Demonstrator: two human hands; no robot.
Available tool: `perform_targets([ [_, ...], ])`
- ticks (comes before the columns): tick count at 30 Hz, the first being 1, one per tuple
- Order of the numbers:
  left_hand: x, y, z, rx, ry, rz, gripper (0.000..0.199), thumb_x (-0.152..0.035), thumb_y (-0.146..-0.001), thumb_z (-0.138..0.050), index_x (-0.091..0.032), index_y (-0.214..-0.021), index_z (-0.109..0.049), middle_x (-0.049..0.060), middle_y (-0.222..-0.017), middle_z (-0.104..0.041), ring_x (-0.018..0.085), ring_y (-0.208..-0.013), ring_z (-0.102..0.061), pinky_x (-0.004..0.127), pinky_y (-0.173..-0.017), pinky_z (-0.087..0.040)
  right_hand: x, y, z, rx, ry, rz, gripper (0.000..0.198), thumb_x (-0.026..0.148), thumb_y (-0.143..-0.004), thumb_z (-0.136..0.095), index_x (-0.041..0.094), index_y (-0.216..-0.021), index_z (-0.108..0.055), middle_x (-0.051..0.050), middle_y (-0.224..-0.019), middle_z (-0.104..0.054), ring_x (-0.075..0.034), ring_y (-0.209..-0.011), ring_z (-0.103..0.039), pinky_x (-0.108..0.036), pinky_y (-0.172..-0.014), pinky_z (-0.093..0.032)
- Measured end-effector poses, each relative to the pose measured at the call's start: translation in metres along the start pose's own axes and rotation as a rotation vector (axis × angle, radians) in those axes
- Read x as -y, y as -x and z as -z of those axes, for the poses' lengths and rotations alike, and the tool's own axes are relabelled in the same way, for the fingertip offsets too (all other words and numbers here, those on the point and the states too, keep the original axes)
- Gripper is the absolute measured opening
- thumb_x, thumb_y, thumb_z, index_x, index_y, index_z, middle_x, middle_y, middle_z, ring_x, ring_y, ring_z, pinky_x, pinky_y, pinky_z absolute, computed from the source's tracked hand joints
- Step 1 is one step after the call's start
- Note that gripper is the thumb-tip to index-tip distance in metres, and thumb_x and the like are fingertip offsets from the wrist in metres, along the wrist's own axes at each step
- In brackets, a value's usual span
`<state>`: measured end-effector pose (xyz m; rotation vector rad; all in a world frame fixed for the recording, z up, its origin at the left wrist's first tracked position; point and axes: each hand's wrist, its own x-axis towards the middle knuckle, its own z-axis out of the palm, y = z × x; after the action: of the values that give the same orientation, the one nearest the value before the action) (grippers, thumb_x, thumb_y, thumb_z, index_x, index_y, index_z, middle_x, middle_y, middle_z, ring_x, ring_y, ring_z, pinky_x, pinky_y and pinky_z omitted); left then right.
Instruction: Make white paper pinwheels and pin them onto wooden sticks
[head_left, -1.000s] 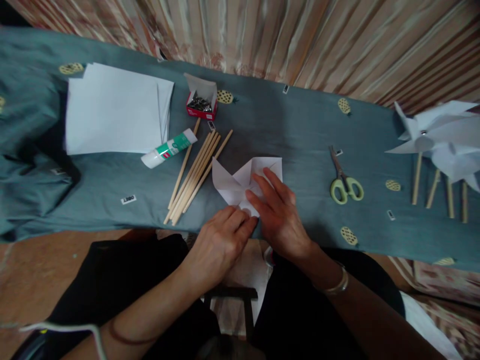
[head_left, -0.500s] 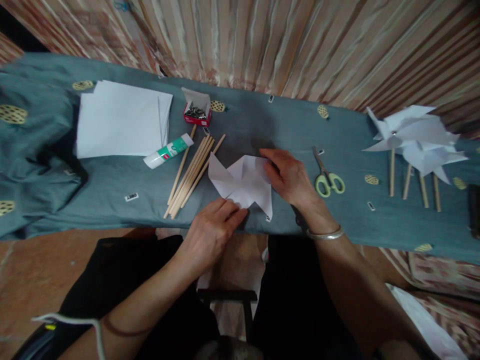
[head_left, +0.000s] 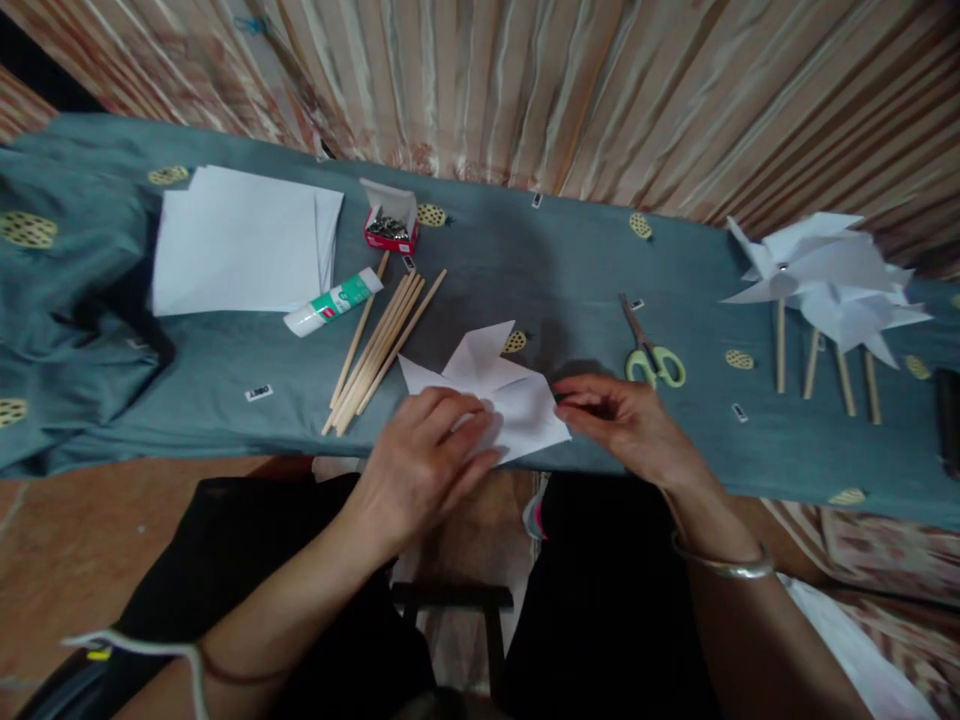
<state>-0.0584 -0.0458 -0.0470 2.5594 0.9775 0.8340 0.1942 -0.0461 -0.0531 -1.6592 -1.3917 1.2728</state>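
Observation:
A folded white paper pinwheel [head_left: 517, 395] lies near the front edge of the table, its pointed blades spread out. My left hand [head_left: 427, 455] grips it from the near left, fingers curled over its middle. At its right side, my right hand [head_left: 630, 415] has thumb and fingertips closed on the paper's edge; the exact contact is partly hidden. Just left of the pinwheel lie several thin wooden sticks [head_left: 381, 350]. A glue stick [head_left: 334, 303] with a green-and-white label rests beside them. Scissors [head_left: 651, 355] with pale green handles lie beyond my right hand.
A stack of white paper [head_left: 240, 245] sits at the left on the grey-green tablecloth [head_left: 585, 265]. Behind the sticks stands an open red box [head_left: 390, 235] of small metal pieces. Several finished pinwheels on sticks [head_left: 832, 270] lie at the right. A pleated curtain [head_left: 480, 90] hangs behind.
The pinwheel has turned and come nearer the front edge. My right hand has moved down and right to its right side. My left hand now reaches over the pinwheel's middle.

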Motion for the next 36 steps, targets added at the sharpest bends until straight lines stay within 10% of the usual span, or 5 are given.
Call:
perform_targets([
  [7, -0.021, -0.003, -0.02, 0.206, -0.058, -0.014, 0.023, -0.02, -0.091, -0.057, -0.011, -0.112, -0.061, 0.012, -0.109, -0.066, 0.025, -0.097, -0.057, 0.041, -0.079, -0.052, 0.003, -0.002, -0.006, -0.067, 0.165, 0.045, 0.032, 0.04, -0.075, -0.071, 0.02, -0.099, -0.071, -0.002, -0.073, -0.075, -0.016, -0.06, -0.066, -0.027, -0.055, -0.049],
  [17, -0.001, -0.008, -0.015, 0.053, -0.104, -0.019, 0.017, -0.01, -0.091, -0.052, -0.011, -0.104, -0.064, 0.009, -0.098, -0.069, 0.021, -0.086, -0.059, 0.034, -0.074, -0.054, -0.001, 0.005, -0.006, -0.177, 0.2, 0.075, 0.025, 0.034, -0.079, -0.068, 0.018, -0.098, -0.07, -0.002, -0.071, -0.073, -0.017, -0.061, -0.066, -0.029, -0.057, -0.051],
  [27, 0.006, -0.006, -0.014, 0.079, -0.098, 0.039, 0.016, -0.012, -0.091, -0.054, -0.012, -0.102, -0.065, 0.009, -0.098, -0.069, 0.019, -0.084, -0.062, 0.033, -0.072, -0.056, 0.015, 0.02, -0.018, -0.168, 0.563, 0.589, 0.021, 0.021, -0.087, -0.061, 0.025, -0.107, -0.068, -0.007, -0.116, -0.068, -0.024, -0.105, -0.064, -0.045, -0.091, -0.053],
  [36, 0.007, -0.008, -0.015, 0.078, -0.061, 0.044, 0.015, -0.009, -0.088, -0.056, -0.01, -0.099, -0.065, 0.011, -0.097, -0.068, 0.021, -0.084, -0.062, 0.034, -0.071, -0.058, 0.014, 0.009, -0.021, -0.102, 0.497, 0.6, 0.011, 0.023, -0.089, -0.062, 0.026, -0.095, -0.071, -0.002, -0.147, -0.046, -0.027, -0.142, -0.036, -0.053, -0.116, -0.035],
])
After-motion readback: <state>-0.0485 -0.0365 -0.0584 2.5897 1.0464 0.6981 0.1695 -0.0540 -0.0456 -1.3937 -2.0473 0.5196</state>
